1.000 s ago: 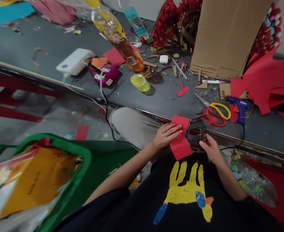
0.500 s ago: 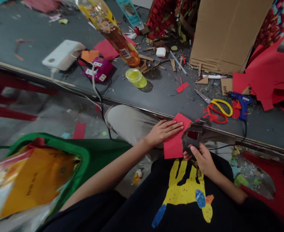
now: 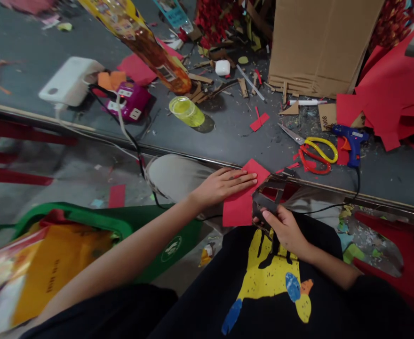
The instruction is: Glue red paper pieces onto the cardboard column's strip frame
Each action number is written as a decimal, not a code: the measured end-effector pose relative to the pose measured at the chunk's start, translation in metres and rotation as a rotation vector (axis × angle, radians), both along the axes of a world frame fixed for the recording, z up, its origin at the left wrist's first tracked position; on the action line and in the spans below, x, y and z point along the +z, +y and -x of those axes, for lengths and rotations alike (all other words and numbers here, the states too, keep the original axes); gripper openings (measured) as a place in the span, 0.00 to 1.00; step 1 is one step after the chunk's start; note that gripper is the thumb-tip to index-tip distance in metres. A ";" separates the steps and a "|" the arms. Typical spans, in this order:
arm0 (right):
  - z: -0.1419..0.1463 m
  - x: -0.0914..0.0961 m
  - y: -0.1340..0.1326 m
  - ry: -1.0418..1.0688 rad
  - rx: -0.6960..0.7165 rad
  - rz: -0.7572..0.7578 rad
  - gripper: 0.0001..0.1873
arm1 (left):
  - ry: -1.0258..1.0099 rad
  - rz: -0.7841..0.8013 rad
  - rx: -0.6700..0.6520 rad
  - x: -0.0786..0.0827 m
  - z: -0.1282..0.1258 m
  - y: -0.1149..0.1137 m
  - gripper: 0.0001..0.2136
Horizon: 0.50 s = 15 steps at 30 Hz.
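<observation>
My left hand (image 3: 224,185) lies flat with fingers stretched out on a red paper sheet (image 3: 240,207) at the near edge of the grey table (image 3: 228,136). My right hand (image 3: 284,228) is closed on a dark cardboard cut-out frame (image 3: 268,200) held against the right side of the red sheet, just above my lap. Red shows through the frame's openings.
Yellow and red scissors (image 3: 314,155) and a blue glue gun (image 3: 351,143) lie right of the hands. A yellow cup (image 3: 186,110), tilted bottle (image 3: 143,44), purple socket block (image 3: 129,101), white box (image 3: 67,82), cardboard box (image 3: 320,42) and red paper pile (image 3: 394,103) sit farther back. Green chair (image 3: 87,226) at left.
The view has shifted so the table things slid leftward. My right hand has moved from the frame's right side to under it, and the red sheet has tilted flatter under my left hand.
</observation>
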State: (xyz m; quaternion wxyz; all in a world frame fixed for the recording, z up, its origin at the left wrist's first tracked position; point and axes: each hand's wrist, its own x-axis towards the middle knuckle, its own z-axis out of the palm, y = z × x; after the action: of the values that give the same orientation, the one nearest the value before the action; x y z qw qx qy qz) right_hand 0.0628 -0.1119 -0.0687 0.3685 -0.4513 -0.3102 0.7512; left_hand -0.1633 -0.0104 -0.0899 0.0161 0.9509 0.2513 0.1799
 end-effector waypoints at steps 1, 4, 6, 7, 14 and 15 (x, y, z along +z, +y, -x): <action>0.003 0.000 0.000 0.006 0.001 0.006 0.23 | -0.001 0.019 -0.002 0.000 0.002 0.002 0.23; 0.011 0.000 0.000 0.029 0.004 0.026 0.24 | -0.019 0.139 -0.008 -0.001 0.009 0.010 0.20; 0.018 0.000 0.000 0.050 0.009 0.036 0.24 | -0.001 0.212 -0.028 -0.001 0.013 0.015 0.19; 0.021 0.000 -0.001 0.061 0.012 0.040 0.24 | 0.016 0.234 -0.040 0.000 0.016 0.018 0.18; 0.037 -0.004 -0.001 0.069 0.043 0.038 0.25 | 0.040 0.252 -0.121 0.004 0.025 0.035 0.18; 0.036 -0.004 -0.001 0.059 0.054 0.025 0.25 | 0.038 0.255 -0.130 0.005 0.026 0.036 0.18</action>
State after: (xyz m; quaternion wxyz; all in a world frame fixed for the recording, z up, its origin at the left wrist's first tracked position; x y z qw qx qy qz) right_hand 0.0265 -0.1128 -0.0724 0.3514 -0.4247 -0.3020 0.7778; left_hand -0.1896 0.0251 -0.0848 0.1434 0.9587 0.2102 0.1269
